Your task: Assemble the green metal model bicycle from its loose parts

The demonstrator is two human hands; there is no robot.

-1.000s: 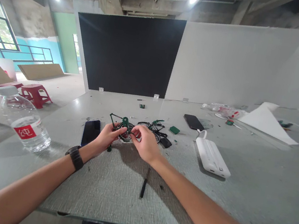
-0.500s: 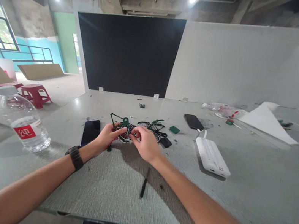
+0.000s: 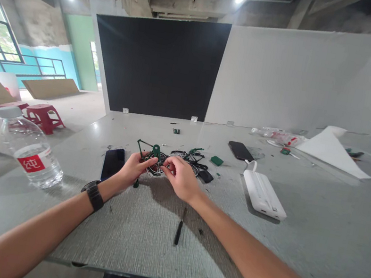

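Closest to me, a black screwdriver (image 3: 178,232) lies on the counter (image 3: 138,245). Beyond it, my left hand (image 3: 132,171) has its grip closed on a green wheel piece (image 3: 156,151). My right hand (image 3: 181,179) touches the wheel's right side; I cannot tell whether that grip pinches anything. Behind lie dark bicycle parts (image 3: 196,158).

Two hands (image 3: 134,169) (image 3: 181,179), one wristband (image 3: 93,194), at least two wheels (image 3: 158,168) (image 3: 196,171), at least two phones (image 3: 113,165) (image 3: 240,150), one screwdriver (image 3: 178,232), one power bank (image 3: 263,194), one upright bottle (image 3: 34,150) and two stools (image 3: 42,116) (image 3: 15,105) were counted.
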